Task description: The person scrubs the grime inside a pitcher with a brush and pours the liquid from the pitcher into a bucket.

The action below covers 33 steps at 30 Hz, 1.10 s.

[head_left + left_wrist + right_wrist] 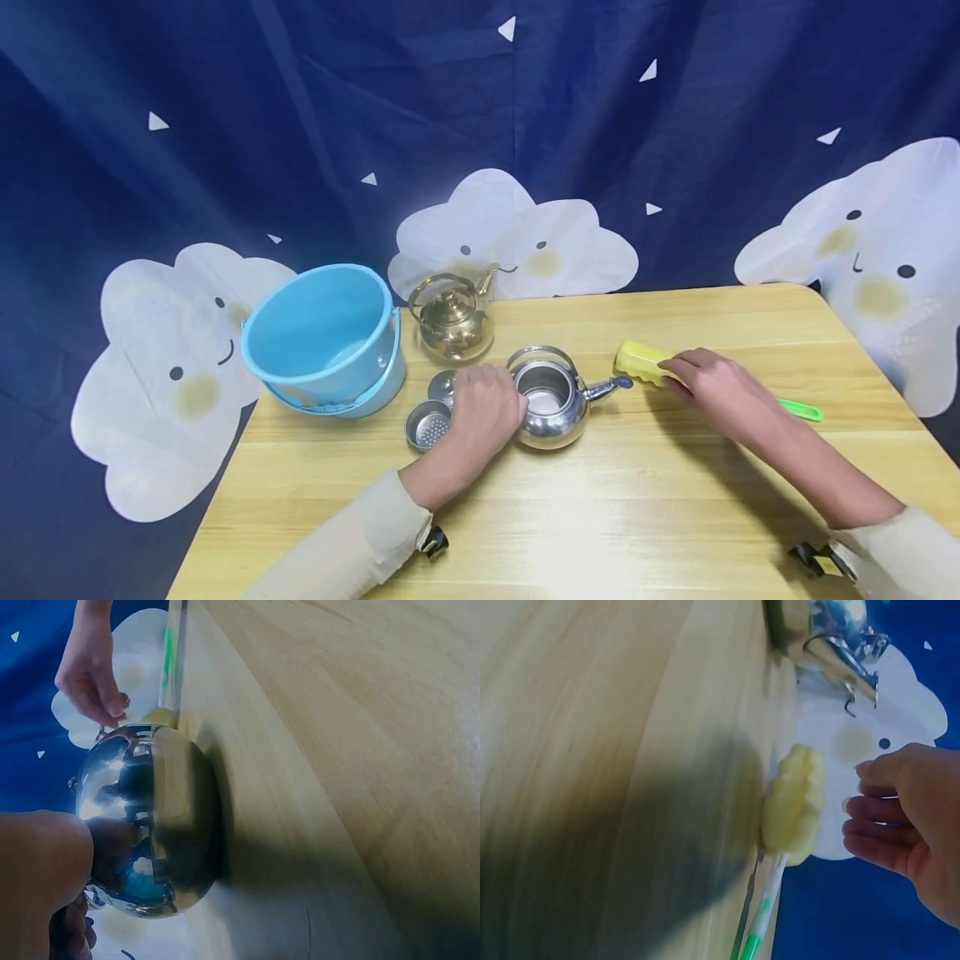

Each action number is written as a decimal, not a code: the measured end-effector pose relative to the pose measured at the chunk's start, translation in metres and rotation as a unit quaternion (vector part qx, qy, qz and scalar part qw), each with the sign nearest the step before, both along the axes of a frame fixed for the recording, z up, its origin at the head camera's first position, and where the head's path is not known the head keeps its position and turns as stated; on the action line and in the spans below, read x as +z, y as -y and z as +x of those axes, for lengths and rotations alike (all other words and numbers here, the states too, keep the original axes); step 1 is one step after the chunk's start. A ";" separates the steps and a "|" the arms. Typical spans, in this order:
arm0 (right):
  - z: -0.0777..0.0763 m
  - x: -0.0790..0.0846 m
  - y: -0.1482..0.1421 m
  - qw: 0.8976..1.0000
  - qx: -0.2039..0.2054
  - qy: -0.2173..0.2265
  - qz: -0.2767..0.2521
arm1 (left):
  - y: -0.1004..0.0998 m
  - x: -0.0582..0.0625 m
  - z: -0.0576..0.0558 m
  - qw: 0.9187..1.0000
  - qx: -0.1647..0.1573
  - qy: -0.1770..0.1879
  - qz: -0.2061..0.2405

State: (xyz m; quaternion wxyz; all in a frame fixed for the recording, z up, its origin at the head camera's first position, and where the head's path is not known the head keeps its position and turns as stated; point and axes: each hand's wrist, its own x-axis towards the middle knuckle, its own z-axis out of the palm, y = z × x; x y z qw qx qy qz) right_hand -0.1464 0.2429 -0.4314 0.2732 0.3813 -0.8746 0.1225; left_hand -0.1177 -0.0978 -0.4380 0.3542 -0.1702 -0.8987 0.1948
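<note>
A shiny silver kettle (555,429) stands upright and lidless on the wooden table, its spout pointing right. My left hand (483,404) grips it at its left side, fingers curled; the thumb lies against the metal in the left wrist view, and part of the grip is hidden. Right of the spout lies a sponge brush, with a yellow sponge head (636,360) and a white and green handle (761,919). Over that head, my right hand (708,383) hovers with loosely bent fingers; the right wrist view shows a gap between fingertips and sponge.
Left of my left hand sit a perforated metal strainer cup (428,426) and a round silver lid (442,387). A gold-coloured kettle (456,333) stands behind them. The blue bucket (322,329) is at the table's left edge, before a dark blue cloud-patterned curtain (450,92).
</note>
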 end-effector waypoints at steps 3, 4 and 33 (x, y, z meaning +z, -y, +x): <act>0.001 0.002 0.007 1.000 0.010 0.012 -0.013 | 0.000 -0.001 0.000 1.000 0.004 0.009 -0.001; 0.001 0.004 0.009 1.000 0.011 0.018 -0.017 | 0.000 -0.001 0.000 1.000 0.005 0.013 -0.002; 0.008 0.014 0.057 0.934 -0.022 0.354 -0.050 | 0.001 -0.001 -0.001 1.000 0.000 0.006 0.001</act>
